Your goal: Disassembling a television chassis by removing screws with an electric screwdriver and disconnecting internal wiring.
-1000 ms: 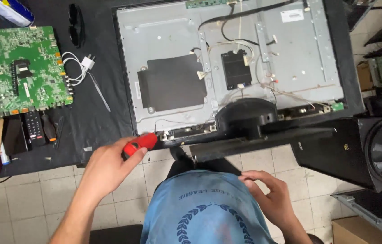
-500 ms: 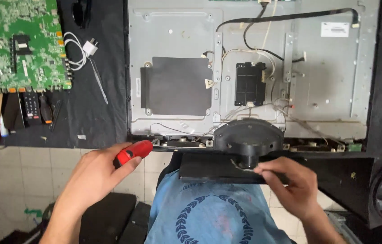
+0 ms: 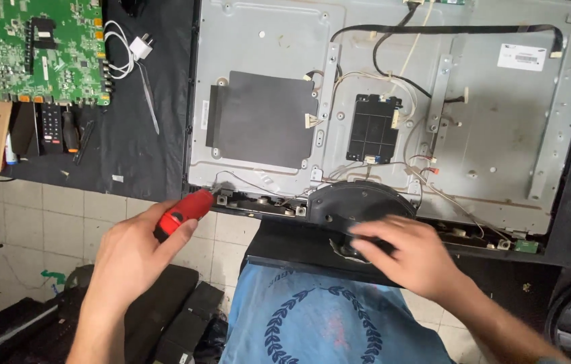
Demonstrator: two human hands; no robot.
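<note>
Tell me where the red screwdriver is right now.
In the head view the red screwdriver sits lower left of centre, gripped in the left hand, its tip at the bottom-left edge of the opened television back panel.

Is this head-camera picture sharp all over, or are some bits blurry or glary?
Head view: the right hand is smeared by motion blur over the round black stand base; the left hand and its red screwdriver look fairly crisp; the grey metal back panel is evenly lit with only soft sheen and no hard glare; the green circuit board is sharp.
</note>
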